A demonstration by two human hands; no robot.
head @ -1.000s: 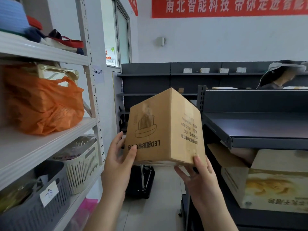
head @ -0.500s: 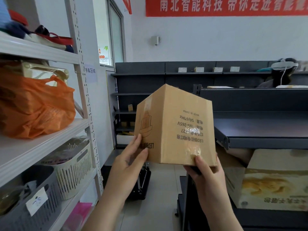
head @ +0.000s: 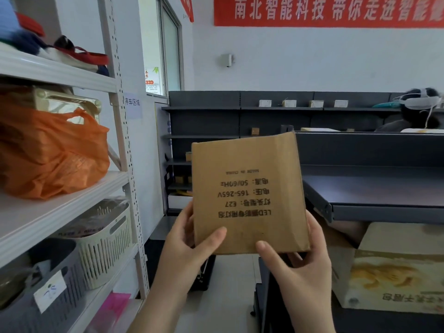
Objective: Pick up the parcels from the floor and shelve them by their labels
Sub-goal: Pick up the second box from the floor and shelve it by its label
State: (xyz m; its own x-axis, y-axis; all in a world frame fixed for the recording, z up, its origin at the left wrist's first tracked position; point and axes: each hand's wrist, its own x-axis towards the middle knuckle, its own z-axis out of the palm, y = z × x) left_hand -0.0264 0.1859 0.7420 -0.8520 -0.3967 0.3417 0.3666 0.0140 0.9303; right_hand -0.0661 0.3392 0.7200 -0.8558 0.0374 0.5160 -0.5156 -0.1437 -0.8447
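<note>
Both hands, left hand point(head: 189, 246) and right hand point(head: 302, 267), grip cardboard box point(head: 247, 193).

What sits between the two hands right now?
Head view: the cardboard box, printed face upside down. Left hand grips its lower left edge, right hand its lower right.

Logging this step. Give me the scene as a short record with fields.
held item: cardboard box, both hands at its bottom edge
left hand: thumb on the front face
right hand: thumb on the front face
print: upside down, reads E27, 165-265V, 50/60Hz
left of box: white rack with orange bag
right of box: dark shelf, bare
</note>
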